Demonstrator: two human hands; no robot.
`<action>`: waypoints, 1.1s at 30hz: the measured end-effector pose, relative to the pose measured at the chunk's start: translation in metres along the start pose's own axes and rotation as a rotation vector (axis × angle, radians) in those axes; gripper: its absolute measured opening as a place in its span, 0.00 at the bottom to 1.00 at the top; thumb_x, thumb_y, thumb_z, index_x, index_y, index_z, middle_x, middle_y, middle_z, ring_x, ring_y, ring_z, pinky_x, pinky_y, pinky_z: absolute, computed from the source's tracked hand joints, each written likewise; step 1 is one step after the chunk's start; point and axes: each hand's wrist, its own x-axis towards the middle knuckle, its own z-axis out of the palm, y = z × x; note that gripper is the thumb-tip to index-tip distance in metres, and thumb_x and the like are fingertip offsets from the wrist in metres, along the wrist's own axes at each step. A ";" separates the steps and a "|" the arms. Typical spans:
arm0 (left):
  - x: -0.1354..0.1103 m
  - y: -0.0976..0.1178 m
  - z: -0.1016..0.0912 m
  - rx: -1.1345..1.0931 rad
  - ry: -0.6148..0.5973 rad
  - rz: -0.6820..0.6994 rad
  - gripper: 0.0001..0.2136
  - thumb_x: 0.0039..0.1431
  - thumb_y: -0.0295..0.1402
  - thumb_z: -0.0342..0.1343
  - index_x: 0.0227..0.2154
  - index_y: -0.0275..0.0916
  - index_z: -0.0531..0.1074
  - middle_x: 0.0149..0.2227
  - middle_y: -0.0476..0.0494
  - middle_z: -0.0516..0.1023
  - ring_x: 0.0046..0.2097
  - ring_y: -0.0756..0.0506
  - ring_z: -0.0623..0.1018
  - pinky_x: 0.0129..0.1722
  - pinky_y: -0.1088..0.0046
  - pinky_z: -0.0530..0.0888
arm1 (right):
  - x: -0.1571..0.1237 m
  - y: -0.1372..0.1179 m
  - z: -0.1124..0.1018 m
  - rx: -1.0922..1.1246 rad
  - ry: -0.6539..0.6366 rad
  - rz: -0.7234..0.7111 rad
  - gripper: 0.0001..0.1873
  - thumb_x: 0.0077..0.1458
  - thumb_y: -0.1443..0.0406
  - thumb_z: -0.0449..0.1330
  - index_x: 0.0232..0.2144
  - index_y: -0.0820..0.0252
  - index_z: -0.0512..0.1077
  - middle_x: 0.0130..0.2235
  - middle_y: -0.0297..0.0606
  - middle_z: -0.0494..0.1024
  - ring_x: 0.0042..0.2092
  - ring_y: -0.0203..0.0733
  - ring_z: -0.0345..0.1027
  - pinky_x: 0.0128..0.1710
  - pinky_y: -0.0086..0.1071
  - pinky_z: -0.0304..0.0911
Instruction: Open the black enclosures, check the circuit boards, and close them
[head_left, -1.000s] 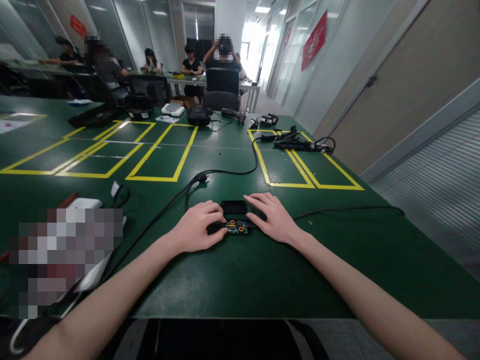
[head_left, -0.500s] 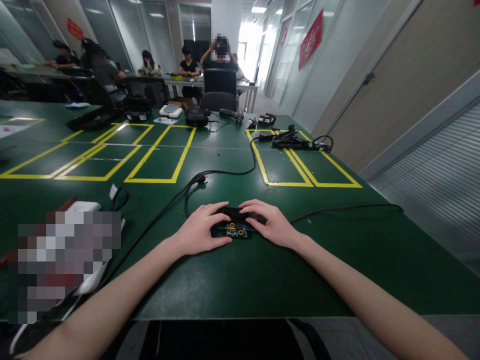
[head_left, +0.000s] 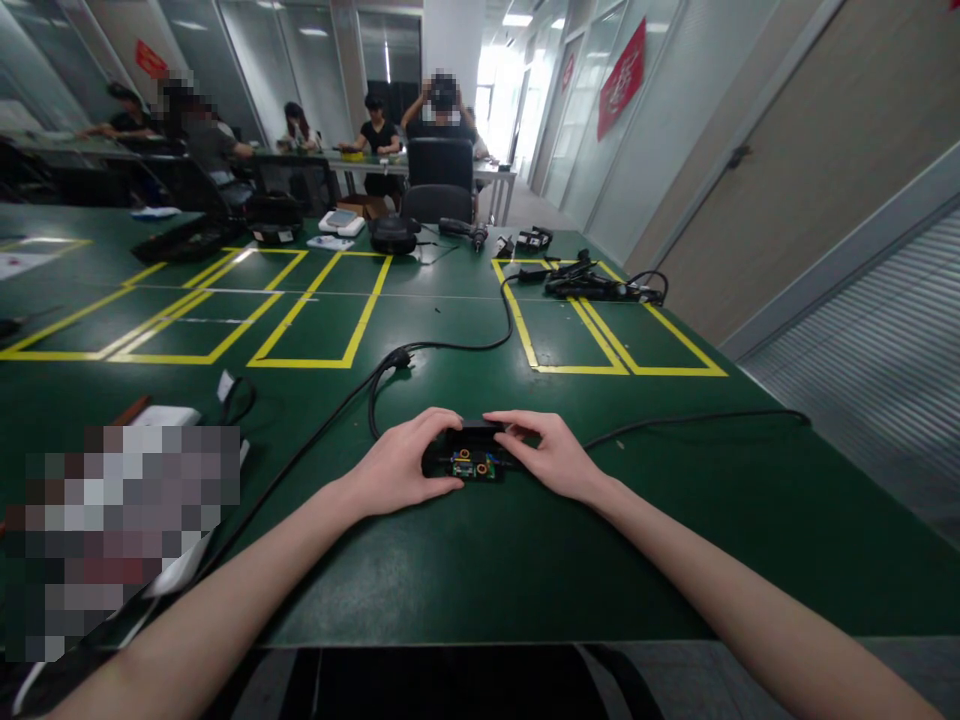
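Observation:
A small green circuit board with two ring-shaped orange-yellow coils shows between my hands, close to the table's near side. Just behind it a black plastic cover stands tilted up. My left hand curves round the left side, its fingertips at the cover's left end and its thumb by the board's near left edge. With thumb and fingers, my right hand pinches the cover's right end. My palms hide part of the board's sides.
A black cord runs off to the right. Another black cable with a plug crosses the table behind my hands. Bundled black adapters lie at back right. A blurred white object is at left. People sit farther off.
The black cover has tilted up a little and shows more of its face. My fingers have shifted slightly to its two ends, with the right fingers straighter.

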 end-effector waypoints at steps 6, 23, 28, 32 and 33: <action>-0.001 0.000 -0.001 0.001 0.011 -0.007 0.31 0.52 0.32 0.70 0.58 0.44 0.65 0.56 0.41 0.75 0.54 0.39 0.80 0.56 0.60 0.78 | -0.001 0.000 0.001 0.087 0.023 0.023 0.17 0.61 0.61 0.62 0.49 0.59 0.82 0.36 0.39 0.85 0.33 0.40 0.77 0.38 0.36 0.77; -0.003 -0.001 -0.001 0.028 -0.017 -0.015 0.39 0.55 0.33 0.69 0.67 0.48 0.58 0.59 0.41 0.73 0.51 0.41 0.80 0.53 0.61 0.79 | -0.002 0.004 0.003 0.188 0.008 0.103 0.20 0.59 0.59 0.64 0.51 0.61 0.82 0.35 0.40 0.85 0.33 0.41 0.80 0.36 0.35 0.79; -0.002 0.000 -0.001 0.035 -0.015 -0.018 0.36 0.55 0.33 0.69 0.64 0.46 0.62 0.59 0.40 0.73 0.53 0.39 0.80 0.56 0.59 0.78 | -0.003 0.004 0.004 0.176 0.015 0.094 0.19 0.59 0.60 0.65 0.50 0.60 0.82 0.36 0.39 0.86 0.34 0.41 0.80 0.38 0.35 0.79; -0.001 0.000 -0.001 0.017 -0.018 -0.003 0.33 0.54 0.32 0.69 0.62 0.45 0.64 0.59 0.39 0.74 0.54 0.39 0.79 0.56 0.59 0.78 | -0.002 0.001 0.001 0.169 -0.001 0.051 0.17 0.59 0.60 0.65 0.49 0.59 0.82 0.38 0.39 0.86 0.36 0.42 0.81 0.40 0.36 0.79; -0.001 0.000 -0.001 0.012 -0.017 0.001 0.32 0.54 0.32 0.69 0.61 0.44 0.65 0.58 0.40 0.74 0.54 0.39 0.79 0.56 0.59 0.78 | -0.002 0.000 0.001 0.171 -0.010 0.047 0.17 0.59 0.61 0.65 0.49 0.59 0.82 0.38 0.39 0.86 0.36 0.42 0.80 0.41 0.36 0.79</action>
